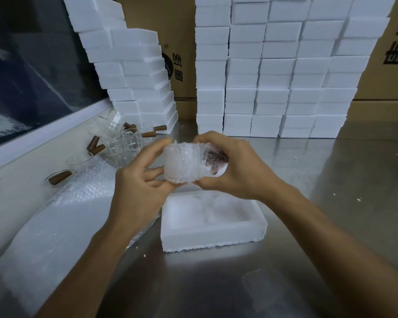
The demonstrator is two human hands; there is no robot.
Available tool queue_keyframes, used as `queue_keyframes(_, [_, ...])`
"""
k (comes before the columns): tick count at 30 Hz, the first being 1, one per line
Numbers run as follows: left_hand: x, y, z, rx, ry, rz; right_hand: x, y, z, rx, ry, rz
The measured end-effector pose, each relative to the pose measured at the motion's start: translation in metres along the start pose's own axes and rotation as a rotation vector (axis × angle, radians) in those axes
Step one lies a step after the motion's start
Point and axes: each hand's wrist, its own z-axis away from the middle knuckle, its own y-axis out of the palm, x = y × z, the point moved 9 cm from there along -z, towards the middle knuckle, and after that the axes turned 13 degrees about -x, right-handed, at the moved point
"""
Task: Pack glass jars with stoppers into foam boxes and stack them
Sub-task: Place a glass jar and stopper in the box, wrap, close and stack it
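A glass jar wrapped in bubble wrap is held in the air above an open white foam box on the steel table. Its brown stopper shows through the wrap at the right end. My left hand grips the left end of the bundle. My right hand holds the right end, fingers curled over the top. Several bare glass jars with brown stoppers lie at the left.
A sheet of bubble wrap lies on the left of the table. A leaning stack of foam boxes stands at the back left, a tall wall of stacked foam boxes at the back. Cardboard cartons stand behind.
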Motion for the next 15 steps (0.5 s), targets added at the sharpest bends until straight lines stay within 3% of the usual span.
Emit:
queue_keyframes(4, [-0.008, 0.001, 0.003, 0.038, 0.08, -0.112, -0.003, 0.001, 0.002, 0.024, 0.03, 0.013])
queue_keyframes(9, [-0.008, -0.001, 0.0, 0.074, 0.079, -0.088, -0.006, 0.0, 0.0, 0.022, 0.043, -0.01])
queue_keyframes(15, [-0.014, -0.006, -0.003, 0.012, 0.167, -0.141, -0.013, 0.0, 0.001, 0.003, 0.103, -0.023])
